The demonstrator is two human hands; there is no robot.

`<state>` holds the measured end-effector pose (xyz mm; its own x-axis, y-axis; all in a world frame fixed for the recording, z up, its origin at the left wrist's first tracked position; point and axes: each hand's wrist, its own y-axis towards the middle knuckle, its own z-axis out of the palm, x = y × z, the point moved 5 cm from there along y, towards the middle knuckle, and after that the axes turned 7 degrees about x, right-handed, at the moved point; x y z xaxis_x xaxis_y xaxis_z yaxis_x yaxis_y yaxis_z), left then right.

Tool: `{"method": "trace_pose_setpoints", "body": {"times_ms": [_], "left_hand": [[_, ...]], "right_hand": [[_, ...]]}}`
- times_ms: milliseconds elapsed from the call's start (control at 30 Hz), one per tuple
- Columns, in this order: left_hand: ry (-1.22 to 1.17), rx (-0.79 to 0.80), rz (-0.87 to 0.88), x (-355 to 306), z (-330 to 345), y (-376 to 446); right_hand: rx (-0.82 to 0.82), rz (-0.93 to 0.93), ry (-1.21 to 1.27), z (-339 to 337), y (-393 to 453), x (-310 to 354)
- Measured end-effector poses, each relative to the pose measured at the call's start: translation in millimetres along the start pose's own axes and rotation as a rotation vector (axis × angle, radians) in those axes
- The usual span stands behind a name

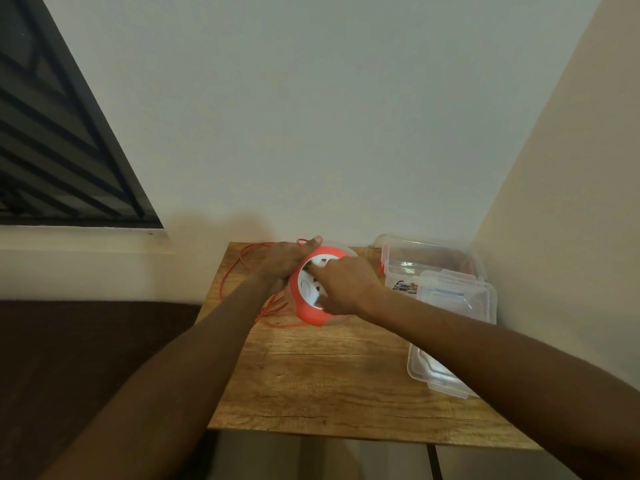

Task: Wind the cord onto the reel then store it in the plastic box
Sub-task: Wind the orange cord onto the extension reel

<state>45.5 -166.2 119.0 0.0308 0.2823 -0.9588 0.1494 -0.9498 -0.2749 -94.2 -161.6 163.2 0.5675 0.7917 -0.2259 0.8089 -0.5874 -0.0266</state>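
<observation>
— Winding is the step judged to be in hand: the orange-and-white cord reel (pixel 313 287) is held tilted above the counter (pixel 332 372), its rim gripped by the left hand (pixel 282 263), while the right hand (pixel 343 287) is curled on its white face.

— And the orange cord (pixel 242 263)?

— Much of it is seen loose on the counter, left of the reel. More turns are needed. Only then can the reel be laid in the clear plastic box (pixel 429 265), open at the right, its lid (pixel 453 299) beside it.
</observation>
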Motion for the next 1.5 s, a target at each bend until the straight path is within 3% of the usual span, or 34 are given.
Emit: {"method": "trace_pose_setpoints", "body": {"times_ms": [67, 167, 233, 333, 400, 467, 600, 667, 800, 867, 1000, 1133, 1333, 1500], "left_hand": [[-0.041, -0.038, 0.05, 1, 2, 0], [-0.074, -0.105, 0.056, 10, 0, 8], [-0.073, -0.145, 0.065, 13, -2, 10], [-0.047, -0.176, 0.046, 16, -7, 10], [-0.014, -0.159, 0.033, 14, -12, 10], [-0.037, -0.124, 0.012, 12, -15, 9], [-0.129, -0.126, 0.021, 9, -27, 11], [-0.103, -0.118, 0.013, 8, -32, 13], [-0.019, -0.016, 0.009, 2, -30, 15], [0.044, 0.027, 0.02, 0, -28, 17], [0.125, 0.063, 0.032, -1, -24, 21], [0.143, 0.08, 0.041, 3, -24, 22], [0.099, 0.078, 0.045, 6, -30, 23], [0.008, 0.012, 0.087, 2, -35, 21]], "right_hand": [[-0.108, 0.099, 0.114, 2, 1, -7], [-0.084, 0.319, 0.382, 17, 2, -12], [-0.021, 0.478, 0.869, 30, 0, -10], [0.036, 0.604, 1.798, 41, -4, 13], [0.046, 0.601, 2.055, 36, -6, 25], [0.079, 0.559, 1.908, 31, -7, 26], [-0.094, 0.402, 0.899, 12, -11, -5], [-0.176, 0.181, 0.443, 0, -9, -9], [0.001, -0.246, 0.006, -2, 6, 1], [0.097, -0.338, -0.114, -3, 12, 5], [0.249, -0.351, -0.321, -5, 19, 14], [0.321, -0.409, -0.467, -8, 22, 26], [0.248, -0.49, -0.504, -13, 27, 28], [0.1, -0.283, -0.275, -9, 37, 8]]}}
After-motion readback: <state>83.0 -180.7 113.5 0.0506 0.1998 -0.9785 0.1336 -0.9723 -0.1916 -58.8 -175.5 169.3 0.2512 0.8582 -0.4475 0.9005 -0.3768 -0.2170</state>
